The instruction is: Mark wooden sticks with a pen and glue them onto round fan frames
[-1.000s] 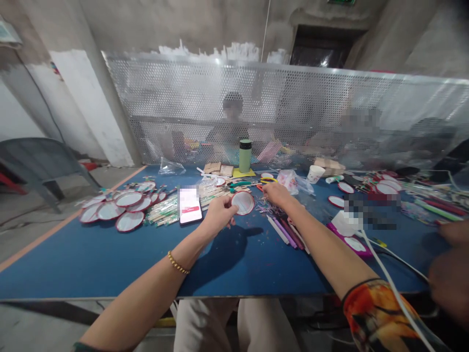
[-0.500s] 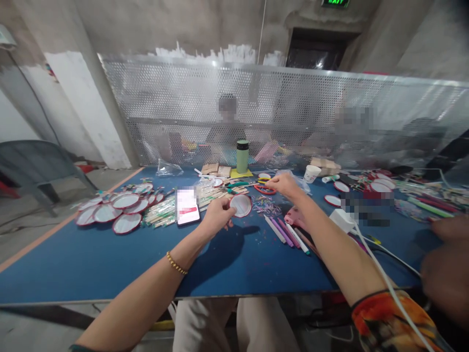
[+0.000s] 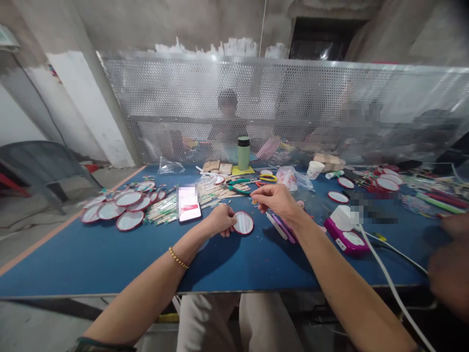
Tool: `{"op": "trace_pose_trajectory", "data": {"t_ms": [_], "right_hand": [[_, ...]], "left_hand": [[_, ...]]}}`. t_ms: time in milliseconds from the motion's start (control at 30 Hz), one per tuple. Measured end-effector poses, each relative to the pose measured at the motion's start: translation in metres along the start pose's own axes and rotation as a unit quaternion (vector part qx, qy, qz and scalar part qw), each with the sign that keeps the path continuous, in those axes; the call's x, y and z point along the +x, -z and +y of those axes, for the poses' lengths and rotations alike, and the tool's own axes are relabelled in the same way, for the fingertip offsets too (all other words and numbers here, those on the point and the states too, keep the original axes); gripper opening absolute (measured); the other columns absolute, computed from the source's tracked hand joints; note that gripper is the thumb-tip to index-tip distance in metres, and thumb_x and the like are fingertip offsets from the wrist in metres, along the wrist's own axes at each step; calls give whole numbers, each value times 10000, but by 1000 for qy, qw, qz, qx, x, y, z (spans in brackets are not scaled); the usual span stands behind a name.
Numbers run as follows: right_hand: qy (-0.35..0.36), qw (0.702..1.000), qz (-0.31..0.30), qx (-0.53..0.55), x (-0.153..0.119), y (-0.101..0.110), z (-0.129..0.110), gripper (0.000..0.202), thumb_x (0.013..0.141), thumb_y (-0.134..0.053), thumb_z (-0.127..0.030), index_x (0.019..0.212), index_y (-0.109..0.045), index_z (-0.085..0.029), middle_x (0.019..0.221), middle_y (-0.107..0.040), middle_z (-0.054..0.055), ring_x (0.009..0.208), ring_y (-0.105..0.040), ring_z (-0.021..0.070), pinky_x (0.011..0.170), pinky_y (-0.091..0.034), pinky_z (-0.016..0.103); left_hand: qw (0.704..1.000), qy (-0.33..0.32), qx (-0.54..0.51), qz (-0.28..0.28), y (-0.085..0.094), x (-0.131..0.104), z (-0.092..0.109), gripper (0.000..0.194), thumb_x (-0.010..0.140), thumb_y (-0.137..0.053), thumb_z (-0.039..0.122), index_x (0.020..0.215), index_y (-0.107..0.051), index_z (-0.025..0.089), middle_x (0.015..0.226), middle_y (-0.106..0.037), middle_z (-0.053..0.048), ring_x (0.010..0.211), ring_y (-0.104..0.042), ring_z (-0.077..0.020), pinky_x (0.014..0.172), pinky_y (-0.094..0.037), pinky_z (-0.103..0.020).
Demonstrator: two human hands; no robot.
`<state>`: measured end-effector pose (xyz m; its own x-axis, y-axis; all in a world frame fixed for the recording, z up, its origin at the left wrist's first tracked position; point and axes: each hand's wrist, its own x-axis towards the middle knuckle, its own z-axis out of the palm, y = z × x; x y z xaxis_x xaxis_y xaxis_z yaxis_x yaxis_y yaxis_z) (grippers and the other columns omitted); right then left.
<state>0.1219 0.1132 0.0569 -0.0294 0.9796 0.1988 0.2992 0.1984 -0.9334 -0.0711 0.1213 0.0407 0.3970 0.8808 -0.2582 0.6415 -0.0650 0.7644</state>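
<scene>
Left fingers [image 3: 232, 221] pinch red-rimmed disc [image 3: 244, 223]; right fingers [image 3: 259, 195] narrow, hold unclear. Clear bag [image 3: 291, 171] holds pinkish bits [image 3: 286, 181]; cup [image 3: 315, 170] contents hidden.

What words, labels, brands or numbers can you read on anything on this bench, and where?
None that I can read.
Phone: screen partly pixelated, the rest too blurred.
Paper cup: faint print, too small.
Magenta box: pale patches on it, no legible text; I can't tell whether they are labels.

Perforated metal partition [image 3: 176, 98], grey chair [image 3: 47, 161], concrete wall [image 3: 128, 24]
</scene>
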Motion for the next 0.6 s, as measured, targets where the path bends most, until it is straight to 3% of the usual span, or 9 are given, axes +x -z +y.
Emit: {"op": "trace_pose_trajectory", "data": {"t_ms": [233, 467, 533, 600], "right_hand": [[-12, 997, -11, 76, -13, -11, 16, 256, 638, -768, -348, 793, -711, -152, 664, -698, 12, 529, -634, 111, 530, -573, 257], [-4, 997, -12, 83, -22, -16, 19, 213, 648, -745, -295, 812, -706, -165, 689, -704, 3, 548, -642, 116, 527, -549, 244], [0, 997, -14, 79, -23, -17, 18, 212, 646, -745, -313, 793, -700, -166, 668, -699, 0, 529, -633, 118, 508, -537, 243], [7, 997, -17, 72, -23, -19, 16, 211, 652, -741, -340, 765, -695, -168, 633, -686, -5, 511, -616, 118, 503, -527, 246]], "left_hand": [[992, -13, 125, 5, 12, -4, -1, 84, 811, -539, 116, 822, -616, 147, 482, -558, 40, 368, -507, -111, 401, -385, -197], [961, -54, 240, 125, 8, -11, 1, 154, 812, -578, 126, 956, -629, 149, 682, -650, -49, 705, -631, -199, 622, -413, -258], [953, -74, 247, 160, 7, -11, 4, 122, 832, -556, 140, 922, -638, 151, 731, -656, -68, 735, -624, -209, 637, -404, -269], [958, -128, 201, 159, 5, -12, 7, 118, 870, -539, 203, 833, -642, 160, 700, -640, -47, 682, -594, -180, 609, -386, -254]]}}
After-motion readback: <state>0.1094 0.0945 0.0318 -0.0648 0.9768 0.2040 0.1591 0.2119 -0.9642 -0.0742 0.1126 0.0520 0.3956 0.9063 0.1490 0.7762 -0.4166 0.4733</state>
